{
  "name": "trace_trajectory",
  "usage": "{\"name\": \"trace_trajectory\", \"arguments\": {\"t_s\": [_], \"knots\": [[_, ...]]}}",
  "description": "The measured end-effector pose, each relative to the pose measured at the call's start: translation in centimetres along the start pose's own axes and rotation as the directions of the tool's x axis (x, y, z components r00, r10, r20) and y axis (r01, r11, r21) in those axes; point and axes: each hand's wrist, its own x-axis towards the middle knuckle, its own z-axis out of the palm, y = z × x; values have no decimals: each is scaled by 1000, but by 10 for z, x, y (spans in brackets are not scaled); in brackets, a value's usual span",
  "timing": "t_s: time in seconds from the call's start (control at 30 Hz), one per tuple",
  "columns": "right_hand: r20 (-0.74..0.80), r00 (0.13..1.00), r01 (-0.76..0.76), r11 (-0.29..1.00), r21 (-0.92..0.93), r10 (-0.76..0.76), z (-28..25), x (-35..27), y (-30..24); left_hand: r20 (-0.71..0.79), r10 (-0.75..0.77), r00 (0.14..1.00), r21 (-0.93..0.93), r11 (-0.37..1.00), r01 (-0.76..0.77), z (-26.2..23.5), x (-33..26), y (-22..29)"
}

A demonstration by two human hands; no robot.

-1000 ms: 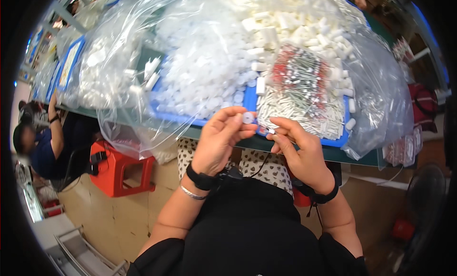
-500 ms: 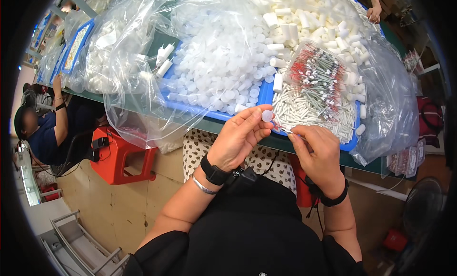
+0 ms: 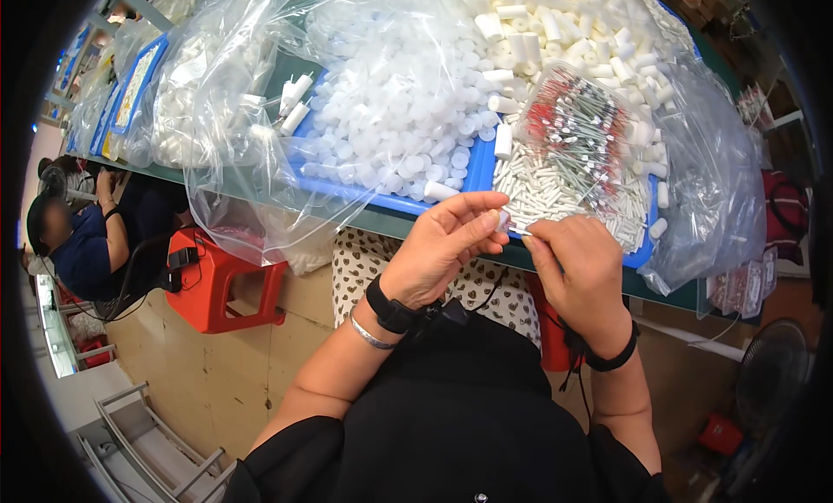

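Note:
My left hand (image 3: 451, 245) pinches a small translucent white disc (image 3: 503, 218) between thumb and forefinger, now seen nearly edge-on. Close beside it, my right hand (image 3: 580, 264) is closed on a thin white piece (image 3: 519, 231) that points at the disc; whether the two touch I cannot tell. Just beyond my hands lies a heap of short white sticks (image 3: 547, 191). On that heap rests a clear plastic box (image 3: 568, 78) of thin metal pins with red and white ends. Many more translucent discs (image 3: 390, 130) fill the blue tray (image 3: 399, 208) to the left.
White foam-like cylinders (image 3: 607, 52) are piled behind the pin box. Clear plastic sheeting (image 3: 252, 199) hangs over the table's front edge, with more (image 3: 711, 182) on the right. A red stool (image 3: 226, 282) and a seated person (image 3: 87, 234) are at left; a fan (image 3: 772, 373) stands at right.
The disc has turned from face-on to nearly edge-on in my left fingers. My right hand has shifted slightly, bringing the thin piece closer to the disc.

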Motion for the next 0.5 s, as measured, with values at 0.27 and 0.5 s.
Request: {"name": "trace_trajectory", "arguments": {"t_s": [0.27,0.5], "knots": [[24,961,-270,911,311,276,18,-12,-4,81,-69,994,-177,981,82,-4,2,-19],[-102,985,-118,978,172,137,28,-10,-6,87,-76,993,-287,953,99,-1,5,-33]]}}
